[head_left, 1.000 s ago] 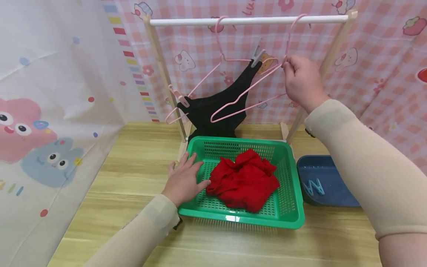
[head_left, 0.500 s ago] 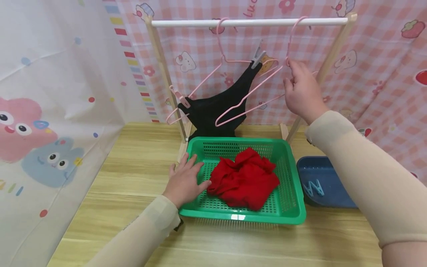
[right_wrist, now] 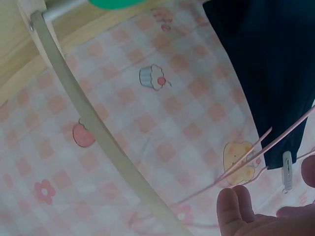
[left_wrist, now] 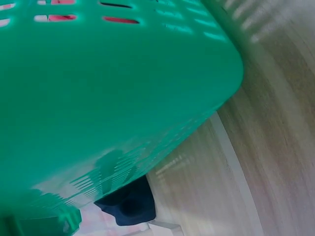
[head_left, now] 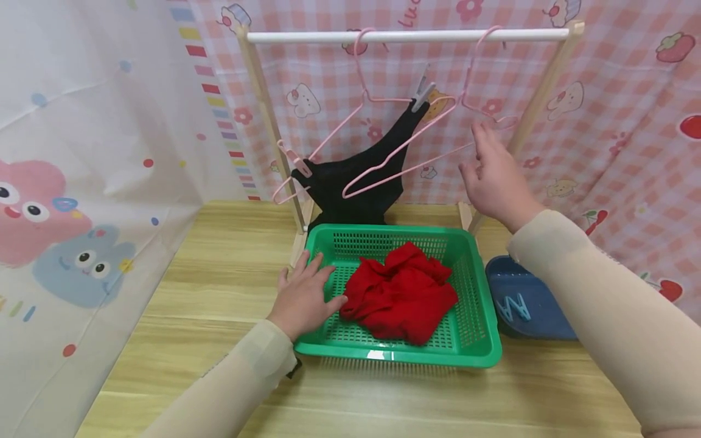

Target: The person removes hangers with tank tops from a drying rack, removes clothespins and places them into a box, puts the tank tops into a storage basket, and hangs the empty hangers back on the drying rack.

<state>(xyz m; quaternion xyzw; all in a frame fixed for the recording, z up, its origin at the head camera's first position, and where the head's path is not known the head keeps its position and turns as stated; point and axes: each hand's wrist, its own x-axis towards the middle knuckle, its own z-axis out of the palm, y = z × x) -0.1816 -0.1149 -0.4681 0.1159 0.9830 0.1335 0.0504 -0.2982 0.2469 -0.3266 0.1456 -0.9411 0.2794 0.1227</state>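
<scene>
My left hand (head_left: 303,298) rests with spread fingers over the left rim of a green basket (head_left: 482,316). A crumpled red cloth (head_left: 402,295) lies inside it, close to my thumb. Off to the upper right, my right hand (head_left: 495,173) holds nothing, its fingertips right at a pink hanger (head_left: 378,167) that hooks over the white rod (head_left: 416,36). Another pink hanger (head_left: 339,128) carries a black garment (head_left: 356,182), fastened by a pink clothespin (head_left: 298,163) and a grey clothespin (head_left: 423,96). The right wrist view shows the black garment (right_wrist: 270,73) beyond my fingers (right_wrist: 229,209).
A blue tray (head_left: 542,310) with light blue clothespins (head_left: 515,307) stands right of the basket, partly behind my right forearm. Wooden posts (head_left: 263,115) hold up the rod in front of a checked curtain (head_left: 602,121). The wooden table (head_left: 181,316) extends to the left.
My right hand has let go of the empty hanger's neck and moved slightly down and right. That hanger has swung a little on the rod. My left hand stays put.
</scene>
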